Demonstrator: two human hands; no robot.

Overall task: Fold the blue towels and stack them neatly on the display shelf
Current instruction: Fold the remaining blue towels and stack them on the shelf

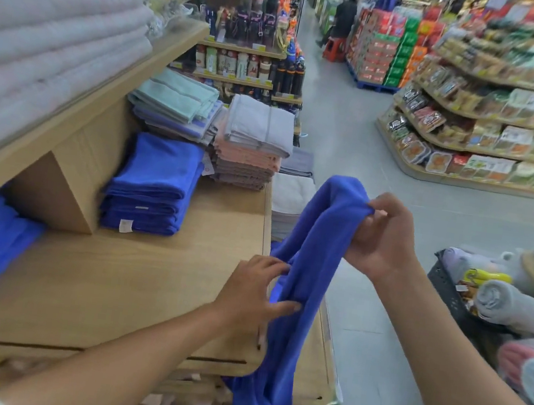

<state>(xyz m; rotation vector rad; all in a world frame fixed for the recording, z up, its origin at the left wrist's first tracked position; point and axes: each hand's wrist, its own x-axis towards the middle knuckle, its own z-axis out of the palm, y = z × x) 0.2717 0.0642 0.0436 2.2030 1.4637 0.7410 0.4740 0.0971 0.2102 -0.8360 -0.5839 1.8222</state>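
At the left I see a stack of folded blue towels [153, 185] lying on the display shelf [129, 279]; I think the next one goes on top. The left hand [253, 295] has fingers spread, touching the blue towel [315, 251] that hangs by the shelf's near right corner, maybe to find an edge. The right hand [386, 237] pinches its top tight to hold it up.
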